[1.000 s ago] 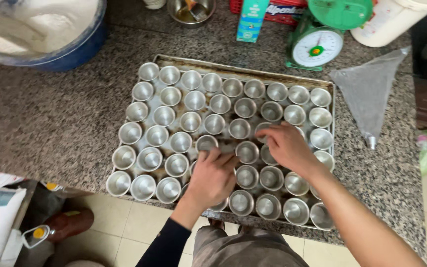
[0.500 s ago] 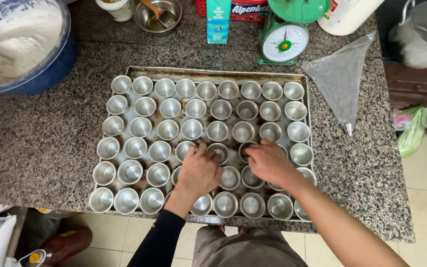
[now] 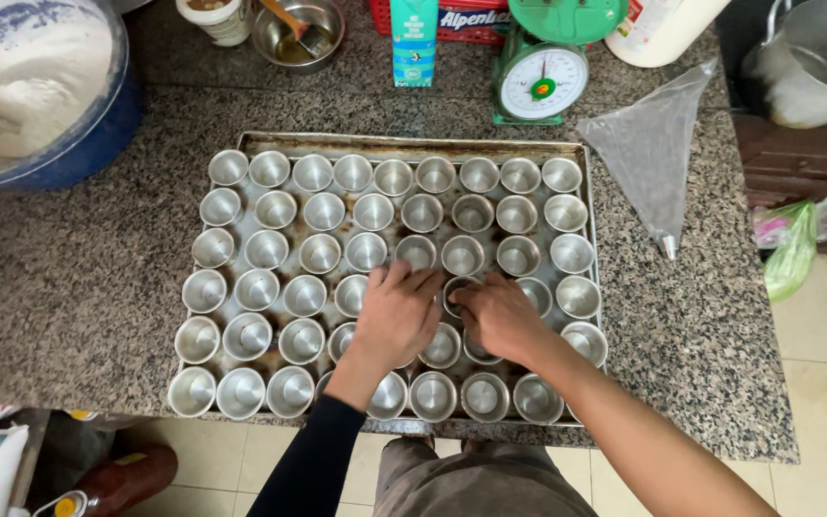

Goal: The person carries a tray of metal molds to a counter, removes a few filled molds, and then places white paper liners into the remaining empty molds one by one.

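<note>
A metal baking tray (image 3: 413, 146) on a granite counter holds several rows of small empty aluminium cups. Both of my hands rest over the cups in the tray's lower middle. My left hand (image 3: 396, 316), in a black sleeve, lies palm down with its fingers spread across a few cups. My right hand (image 3: 500, 316) is beside it, fingertips pinching the rim of one small cup (image 3: 456, 290) that sits between the two hands. The cups under my palms are hidden.
A big blue-rimmed bowl of white batter (image 3: 31, 86) stands at the back left. Behind the tray are a steel bowl with a spoon (image 3: 297, 33), a green carton (image 3: 413, 43), a green kitchen scale (image 3: 543, 67) and a white jug. A clear piping bag (image 3: 648, 153) lies right.
Both hands have drawn together toward the middle of the tray. The right hand moved left onto a cup between them. The camera view shifted slightly.
</note>
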